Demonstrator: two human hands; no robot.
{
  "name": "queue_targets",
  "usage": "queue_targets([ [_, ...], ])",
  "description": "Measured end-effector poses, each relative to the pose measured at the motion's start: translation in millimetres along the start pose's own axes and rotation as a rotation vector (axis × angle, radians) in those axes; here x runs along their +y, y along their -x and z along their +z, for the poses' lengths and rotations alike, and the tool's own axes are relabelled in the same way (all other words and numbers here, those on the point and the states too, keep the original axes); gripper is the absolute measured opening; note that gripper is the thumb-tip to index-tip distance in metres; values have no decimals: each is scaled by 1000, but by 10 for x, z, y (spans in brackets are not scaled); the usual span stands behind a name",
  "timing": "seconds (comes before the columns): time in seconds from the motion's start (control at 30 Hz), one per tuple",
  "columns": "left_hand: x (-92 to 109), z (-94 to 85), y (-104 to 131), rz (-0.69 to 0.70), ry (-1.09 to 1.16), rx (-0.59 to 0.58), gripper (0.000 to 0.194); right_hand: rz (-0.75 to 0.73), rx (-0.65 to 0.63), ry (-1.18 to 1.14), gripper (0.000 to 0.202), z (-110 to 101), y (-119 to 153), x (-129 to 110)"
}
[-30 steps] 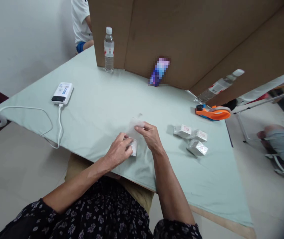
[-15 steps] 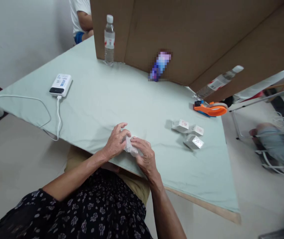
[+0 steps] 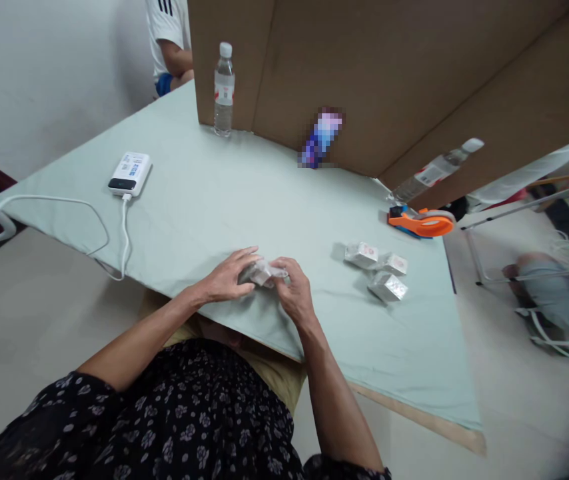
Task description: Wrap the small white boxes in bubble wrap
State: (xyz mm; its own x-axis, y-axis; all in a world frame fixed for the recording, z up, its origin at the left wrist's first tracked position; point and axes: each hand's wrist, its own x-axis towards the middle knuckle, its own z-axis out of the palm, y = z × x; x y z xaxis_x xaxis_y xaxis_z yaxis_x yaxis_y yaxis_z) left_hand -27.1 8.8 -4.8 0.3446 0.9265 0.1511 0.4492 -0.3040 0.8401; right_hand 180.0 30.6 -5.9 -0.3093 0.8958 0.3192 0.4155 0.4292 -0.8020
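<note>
A small box in clear plastic wrap (image 3: 260, 273) is between my hands, close to the near edge of the table (image 3: 184, 220). My left hand (image 3: 228, 275) holds its left side, the thumb below and the fingers over the top. With thumb and fingers, my right hand (image 3: 292, 288) pinches the loose plastic at the right end. To the right, three similar wrapped boxes (image 3: 389, 285) sit grouped together on the green cloth.
An orange tape dispenser (image 3: 422, 222) lies at the right, by a leaning water bottle (image 3: 434, 172). Another bottle (image 3: 224, 93) stands before a cardboard panel (image 3: 364, 67), where a blurred phone (image 3: 321, 139) leans. A white power bank (image 3: 130, 175) with cable is at left. A person (image 3: 172, 40) sits beyond.
The wrapped box now shows more clearly between my hands. My left hand has flattened around its left side, and my right hand has shifted up to the plastic's right end. The view has shifted slightly.
</note>
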Motion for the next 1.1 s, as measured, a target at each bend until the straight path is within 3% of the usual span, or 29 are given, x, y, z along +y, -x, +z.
queue_targets([
  [0.13,-30,75,-152,-92,245,-19,54,324,-26,-306,17,12,-205,61],
  [0.23,-22,125,-183,-138,512,-74,52,429,-67,-418,20,42,-211,96],
  [0.3,-19,147,-178,-190,599,-31,60,467,-79,-437,26,44,-173,91],
  [0.47,18,152,-187,-346,680,45,79,400,-101,-449,36,-16,-87,40],
  [0.63,108,161,-222,-373,642,53,82,370,-126,-498,53,-27,-67,58],
  [0.9,70,238,-227,-355,733,93,88,387,-66,-490,52,4,-54,60],
  [1.1,53,242,-215,-333,751,60,87,392,-8,-420,42,-29,-90,57],
])
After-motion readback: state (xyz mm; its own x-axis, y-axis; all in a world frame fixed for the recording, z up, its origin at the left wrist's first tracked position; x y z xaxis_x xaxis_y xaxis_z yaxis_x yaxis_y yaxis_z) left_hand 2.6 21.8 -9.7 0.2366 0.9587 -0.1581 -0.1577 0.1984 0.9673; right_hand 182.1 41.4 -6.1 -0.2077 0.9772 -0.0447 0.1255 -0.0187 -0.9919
